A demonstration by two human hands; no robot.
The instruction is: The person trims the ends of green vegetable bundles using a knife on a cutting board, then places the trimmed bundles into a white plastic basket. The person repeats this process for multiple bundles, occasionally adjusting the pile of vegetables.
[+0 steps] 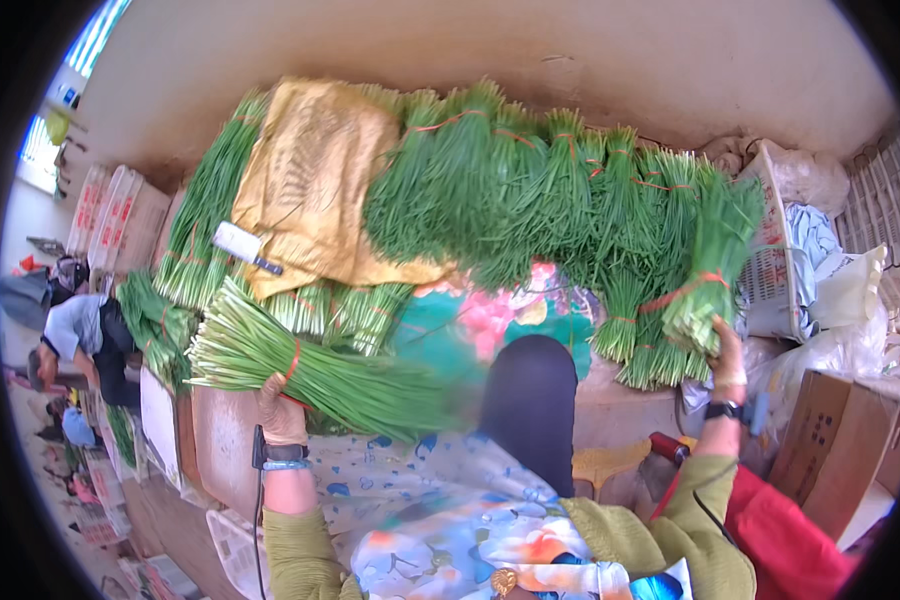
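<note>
My left hand (281, 410) grips a long bundle of green stalks (320, 375) tied with a red band, lying sideways across my front. At the right, my right hand (722, 345) holds another red-banded bundle (708, 275) upright by its pale cut ends. Many tied bundles (460, 175) line the back of the work surface, with more at the left (210, 190). A cleaver (238, 241) with a dark handle lies on a yellow woven sack (315, 170). Pink and teal patterned sheeting (470, 320) shows between the bundles.
A white plastic crate (770, 290) with bags stands at right, above cardboard boxes (825, 450). White boxes (125, 215) are stacked at back left. A crouching person (82, 335) and others are at far left. My dark-clad knee (530, 400) rises in the middle.
</note>
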